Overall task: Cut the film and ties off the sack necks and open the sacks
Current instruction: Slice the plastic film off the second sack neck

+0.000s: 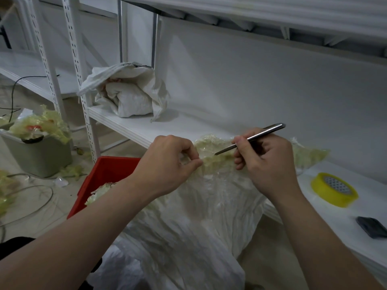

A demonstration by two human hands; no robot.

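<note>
The right hand (pixel 266 164) holds a slim metal knife (pixel 251 137) the way one holds a pen, thumb and fingers curled round its lower shaft. The handle slants up and to the right, and the pointed tip rests on the yellowish film (pixel 211 150) just left of the knuckles. Close on the other side of the tip, the left hand (pixel 167 164) pinches a fold of that film between its thumb and curled fingers, so the knife point sits in the narrow stretch between the two hands. The film is wound thickly round the neck of a white sack (pixel 199 222). The neck lies across the front edge of a white shelf (pixel 188 124), while the crumpled body of the sack hangs down towards the person, between the forearms. To the right on the same board are a roll of yellow tape (pixel 334 190) and, nearer the camera, a dark flat object (pixel 371 226) that is too dim to name. Further back on the shelf stands a second sack (pixel 129 91), its mouth gaping. Below and to the left a red crate (pixel 104 174) holds a wad of film, and beyond it a grey-green bin (pixel 41 159) is heaped with film scraps (pixel 39 122).
</note>
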